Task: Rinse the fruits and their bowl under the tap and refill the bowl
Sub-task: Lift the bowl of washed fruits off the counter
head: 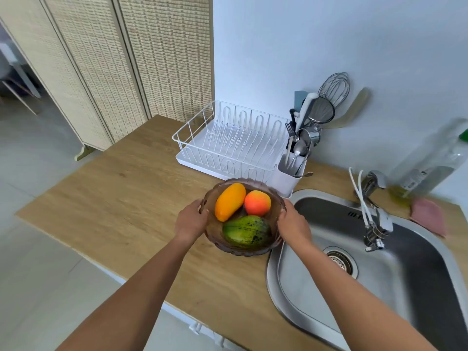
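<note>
I have both bare arms stretched forward. My left hand [190,220] and right hand [293,224] face each other, fingers curled over opposite sides of the bowl [243,252] rim.

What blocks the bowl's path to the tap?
Nothing visible. Left hand and right hand grip the bowl beside the sink; the basin toward the tap is open. The cutlery holder stands behind the bowl, off that path.

You are looking at three fruits [247,230] in one bowl [240,251] at centre, two hands [190,221], one dish rack [228,140], one sink [304,274], one tap [377,224].
</note>
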### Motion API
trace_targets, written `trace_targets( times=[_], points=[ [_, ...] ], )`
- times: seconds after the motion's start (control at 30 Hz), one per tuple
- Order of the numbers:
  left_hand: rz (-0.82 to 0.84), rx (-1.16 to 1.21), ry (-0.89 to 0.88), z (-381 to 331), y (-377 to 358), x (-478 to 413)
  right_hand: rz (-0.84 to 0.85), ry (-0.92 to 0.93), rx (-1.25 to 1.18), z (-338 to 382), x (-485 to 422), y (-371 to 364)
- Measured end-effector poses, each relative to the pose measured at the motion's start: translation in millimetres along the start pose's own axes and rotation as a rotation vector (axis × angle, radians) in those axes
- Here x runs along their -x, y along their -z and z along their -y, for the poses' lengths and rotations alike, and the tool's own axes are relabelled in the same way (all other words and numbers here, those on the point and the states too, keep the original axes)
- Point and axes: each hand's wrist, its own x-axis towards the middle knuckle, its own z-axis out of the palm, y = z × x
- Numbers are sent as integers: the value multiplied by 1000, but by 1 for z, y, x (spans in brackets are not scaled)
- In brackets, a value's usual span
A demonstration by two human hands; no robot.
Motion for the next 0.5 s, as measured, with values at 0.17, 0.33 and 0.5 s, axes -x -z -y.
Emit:
trace_targets(
  times=[0.17, 0.33, 0.5],
  points=[
    [-16, -14, -15, 2, 9, 4, 22, 36, -5, -1, -1, -4],
    [-94, 19, -18, 2, 42, 13, 41, 111, -93, 13, 7, -3],
    [-213, 3, -10, -10, 89, 15, 59, 223, -129, 50, 9, 5]
  ],
)
